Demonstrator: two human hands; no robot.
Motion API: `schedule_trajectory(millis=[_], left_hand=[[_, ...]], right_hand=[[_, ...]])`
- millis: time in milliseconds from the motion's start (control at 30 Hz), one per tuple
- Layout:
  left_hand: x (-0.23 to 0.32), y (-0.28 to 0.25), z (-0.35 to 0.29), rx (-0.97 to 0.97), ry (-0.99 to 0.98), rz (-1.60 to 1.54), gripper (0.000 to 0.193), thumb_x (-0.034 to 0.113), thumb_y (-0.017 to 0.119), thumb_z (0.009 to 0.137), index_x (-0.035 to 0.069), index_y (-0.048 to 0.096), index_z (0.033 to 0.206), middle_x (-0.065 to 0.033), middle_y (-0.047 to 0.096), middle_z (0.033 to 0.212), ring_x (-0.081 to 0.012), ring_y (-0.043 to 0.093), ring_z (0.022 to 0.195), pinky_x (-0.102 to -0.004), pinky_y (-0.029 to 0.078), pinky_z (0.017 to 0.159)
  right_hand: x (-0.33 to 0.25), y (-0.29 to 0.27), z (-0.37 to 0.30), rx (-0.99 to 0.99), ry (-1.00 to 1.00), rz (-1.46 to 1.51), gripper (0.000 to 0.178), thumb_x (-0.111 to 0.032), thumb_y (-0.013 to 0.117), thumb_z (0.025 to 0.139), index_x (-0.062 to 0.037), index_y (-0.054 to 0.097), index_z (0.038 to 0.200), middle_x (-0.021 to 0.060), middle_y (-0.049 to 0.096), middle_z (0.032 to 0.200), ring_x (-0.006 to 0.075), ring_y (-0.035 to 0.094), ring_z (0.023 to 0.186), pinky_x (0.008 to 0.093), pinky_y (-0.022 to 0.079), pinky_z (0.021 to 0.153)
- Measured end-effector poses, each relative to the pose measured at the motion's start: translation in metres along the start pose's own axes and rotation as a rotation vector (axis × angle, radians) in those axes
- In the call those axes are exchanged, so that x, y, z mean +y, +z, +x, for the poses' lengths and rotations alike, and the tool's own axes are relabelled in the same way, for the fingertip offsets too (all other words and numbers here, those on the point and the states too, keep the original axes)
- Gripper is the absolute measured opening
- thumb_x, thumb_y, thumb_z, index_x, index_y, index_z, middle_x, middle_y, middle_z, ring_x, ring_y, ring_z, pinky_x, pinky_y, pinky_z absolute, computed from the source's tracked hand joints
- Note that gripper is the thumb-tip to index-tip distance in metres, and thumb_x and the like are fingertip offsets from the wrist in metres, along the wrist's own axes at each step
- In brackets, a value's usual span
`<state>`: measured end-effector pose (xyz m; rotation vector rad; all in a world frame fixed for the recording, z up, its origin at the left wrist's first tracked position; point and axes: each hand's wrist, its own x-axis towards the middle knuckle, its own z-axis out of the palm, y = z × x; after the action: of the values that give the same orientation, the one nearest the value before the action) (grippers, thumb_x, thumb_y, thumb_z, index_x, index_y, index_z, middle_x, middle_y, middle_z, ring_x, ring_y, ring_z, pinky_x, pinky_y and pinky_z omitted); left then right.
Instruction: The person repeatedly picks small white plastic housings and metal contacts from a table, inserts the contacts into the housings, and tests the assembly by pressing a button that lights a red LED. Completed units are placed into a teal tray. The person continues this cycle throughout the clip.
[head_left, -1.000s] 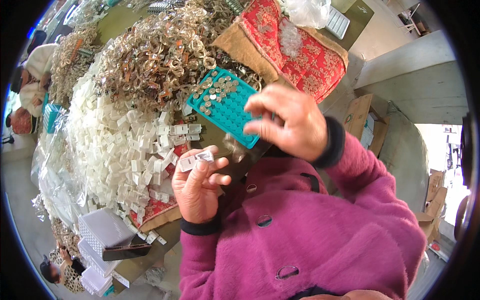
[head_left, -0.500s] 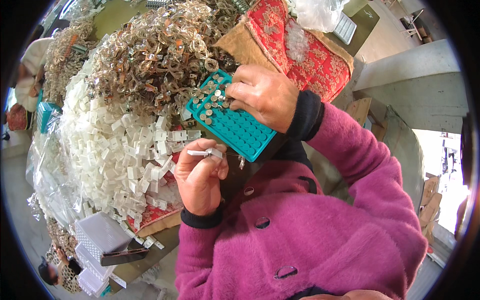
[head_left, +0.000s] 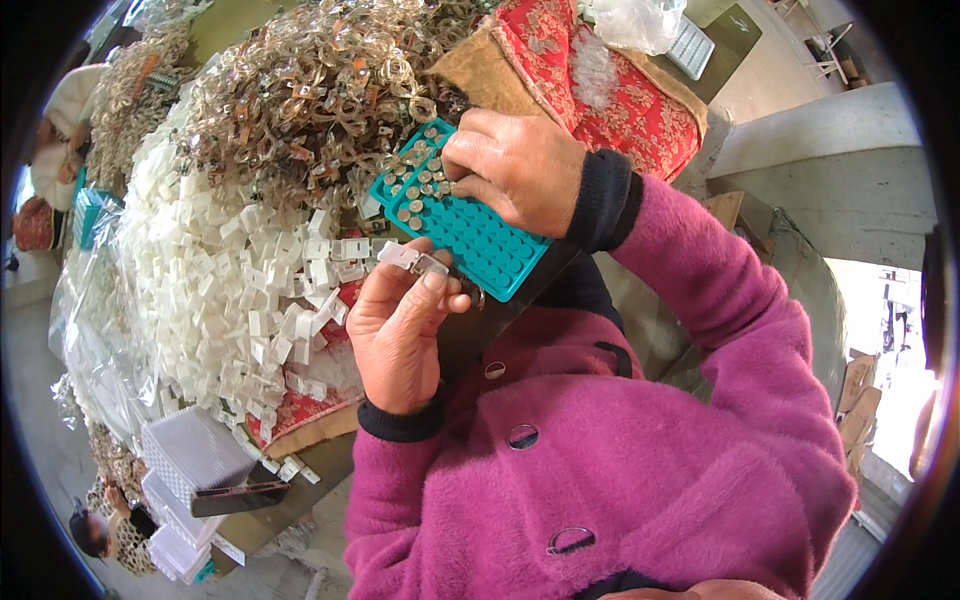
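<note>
Between the thumb and fingers of my left hand (head_left: 402,330) is a small white plastic case (head_left: 400,256), its two halves spread apart. To the right lies a teal tray (head_left: 470,235) with rows of round pockets. Several coin cells (head_left: 418,205), silvery and round, are loose in its upper left part. My right hand (head_left: 520,170) reaches over the tray with its fingertips bent together among the cells. What those fingers hold, if anything, is hidden behind the hand.
A big heap of white plastic cases (head_left: 235,280) spreads on the left. Behind it rises a pile of coiled wires (head_left: 310,90). Red patterned cloth (head_left: 630,110) lies at the far right. White stacked trays (head_left: 195,455) and a dark phone-like slab (head_left: 240,497) stand lower left. Another person (head_left: 110,520) is beyond them.
My left hand has lifted slightly, turning the white case so its halves show. My right hand has moved a little up and left over the tray, which has also shifted slightly upward.
</note>
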<state>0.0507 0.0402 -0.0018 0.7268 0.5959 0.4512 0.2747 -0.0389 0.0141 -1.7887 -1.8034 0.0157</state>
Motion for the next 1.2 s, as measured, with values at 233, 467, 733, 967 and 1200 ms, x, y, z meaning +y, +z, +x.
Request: schedule_trajectory(millis=[233,467,733,967,1200], left_hand=[[-0.003,0.003,-0.003,0.003,0.054,0.028,0.037,-0.001,0.071,0.096,-0.008,0.062,0.131,-0.014,0.073,0.106,-0.0201,0.072,0.087,-0.0327,0.061,0.078],[-0.004,0.004,-0.013,-0.061,0.147,0.109,0.039,-0.007,0.07,0.094,-0.008,0.064,0.133,-0.0144,0.074,0.107,-0.0203,0.075,0.085,-0.0296,0.062,0.077],[0.003,-0.008,-0.013,-0.02,0.062,0.012,0.033,-0.005,0.064,0.097,-0.01,0.063,0.129,-0.0152,0.072,0.107,-0.0163,0.068,0.083,-0.0299,0.062,0.069],[0.002,-0.012,-0.01,0.009,0.054,0.008,0.036,-0.004,0.066,0.097,-0.01,0.06,0.133,-0.0128,0.07,0.104,-0.0182,0.07,0.086,-0.0325,0.063,0.075],[0.0,-0.011,-0.009,-0.014,0.092,0.044,0.04,-0.004,0.069,0.096,-0.009,0.06,0.134,-0.0128,0.07,0.105,-0.0195,0.072,0.09,-0.0333,0.065,0.08]], right_hand=[[-0.016,-0.007,0.0,0.069,-0.077,0.022,0.013,-0.009,0.072,0.088,-0.0053,0.063,0.096,0.0113,0.061,0.089,0.0326,0.066,0.083,0.0413,0.055,0.071],[-0.054,0.005,-0.019,0.195,-0.269,0.252,0.019,-0.004,0.071,0.085,-0.0033,0.066,0.103,0.0116,0.065,0.092,0.0313,0.066,0.078,0.0411,0.054,0.067],[-0.039,0.006,-0.002,0.086,-0.088,0.064,0.016,-0.016,0.074,0.089,-0.0066,0.069,0.101,0.01,0.064,0.093,0.0301,0.067,0.083,0.0408,0.056,0.069],[-0.041,0.023,0.018,-0.031,-0.069,-0.212,0.015,-0.019,0.069,0.084,-0.0085,0.067,0.095,0.0075,0.063,0.094,0.0272,0.067,0.089,0.0382,0.057,0.071],[-0.05,0.02,0.025,-0.116,-0.035,-0.226,0.019,-0.022,0.069,0.083,-0.0077,0.071,0.094,0.0086,0.068,0.095,0.0267,0.071,0.09,0.039,0.059,0.073]])
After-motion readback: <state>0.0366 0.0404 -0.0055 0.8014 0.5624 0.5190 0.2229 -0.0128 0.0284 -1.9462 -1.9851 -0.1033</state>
